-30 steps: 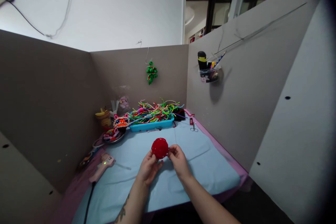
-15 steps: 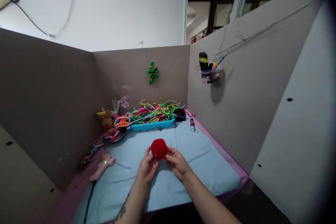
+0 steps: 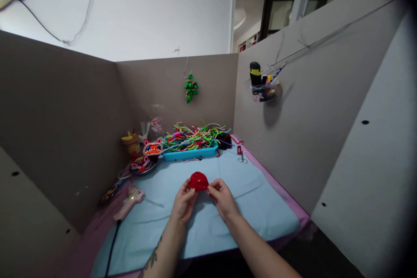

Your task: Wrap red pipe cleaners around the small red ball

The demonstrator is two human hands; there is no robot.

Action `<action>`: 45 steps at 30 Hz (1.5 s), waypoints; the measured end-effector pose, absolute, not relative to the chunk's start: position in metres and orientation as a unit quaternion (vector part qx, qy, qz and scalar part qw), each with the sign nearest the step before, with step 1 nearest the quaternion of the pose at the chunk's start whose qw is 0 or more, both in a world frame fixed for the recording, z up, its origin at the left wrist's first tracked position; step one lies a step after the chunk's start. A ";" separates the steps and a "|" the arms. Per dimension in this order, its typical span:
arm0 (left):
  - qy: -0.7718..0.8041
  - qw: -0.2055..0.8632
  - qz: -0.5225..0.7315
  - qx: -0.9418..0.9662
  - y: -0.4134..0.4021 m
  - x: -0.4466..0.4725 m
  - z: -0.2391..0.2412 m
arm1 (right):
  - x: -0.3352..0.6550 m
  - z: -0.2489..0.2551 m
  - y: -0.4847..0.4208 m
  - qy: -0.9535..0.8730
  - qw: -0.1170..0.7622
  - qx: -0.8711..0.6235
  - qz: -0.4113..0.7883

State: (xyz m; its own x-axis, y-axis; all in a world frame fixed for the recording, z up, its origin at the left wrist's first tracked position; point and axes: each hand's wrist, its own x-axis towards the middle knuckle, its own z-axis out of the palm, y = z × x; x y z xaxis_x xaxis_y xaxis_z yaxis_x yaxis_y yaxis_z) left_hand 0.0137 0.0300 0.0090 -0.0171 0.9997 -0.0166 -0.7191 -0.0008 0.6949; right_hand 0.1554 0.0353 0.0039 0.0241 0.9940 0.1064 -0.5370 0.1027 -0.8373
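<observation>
A red fuzzy dome-shaped piece, apparently made of pipe cleaner, is held above the blue cloth. My left hand pinches its left edge between thumb and fingers. At its lower right edge, my right hand is closed with the fingertips pinching the rim. Its rounded side faces up, and its underside is hidden. To the left of my hands lies a pink hot glue gun with a small light on.
A blue tray heaped with colourful pipe cleaners stands at the back. Small scissors lie right of it. A metal bowl with fuzzy crafts sits left. Green beaded decoration hangs on the partition; a tool cup hangs right.
The red piece has tilted from a round face to a dome profile. My right hand has shifted to its lower right edge. The view has moved slightly.
</observation>
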 end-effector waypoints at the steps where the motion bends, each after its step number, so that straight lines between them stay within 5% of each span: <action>1: 0.273 0.646 0.663 0.260 0.030 0.014 0.009 | 0.154 0.004 0.034 -0.403 0.645 -0.316 0.567; 10: 0.264 0.642 0.679 0.238 0.033 0.010 0.007 | 0.149 -0.001 0.025 -0.588 0.602 -0.367 0.397; 30: 0.295 0.629 0.674 0.251 0.034 0.015 0.009 | 0.139 0.004 0.028 -0.550 0.621 -0.425 0.362; 40: 0.258 0.643 0.677 0.249 0.030 0.013 0.011 | 0.120 0.011 0.021 -0.336 0.546 -0.338 0.689; 45: 0.267 0.638 0.678 0.248 0.026 0.015 0.013 | 0.115 0.015 0.020 -0.274 0.571 -0.299 0.714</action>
State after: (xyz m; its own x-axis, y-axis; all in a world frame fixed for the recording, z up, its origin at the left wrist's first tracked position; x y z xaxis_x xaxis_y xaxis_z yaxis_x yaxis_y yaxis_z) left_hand 0.0147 0.0265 0.0126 -0.0624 0.9980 -0.0054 -0.7330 -0.0422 0.6790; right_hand 0.1148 0.0203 0.0154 -0.1700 0.9789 -0.1133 -0.6515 -0.1979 -0.7324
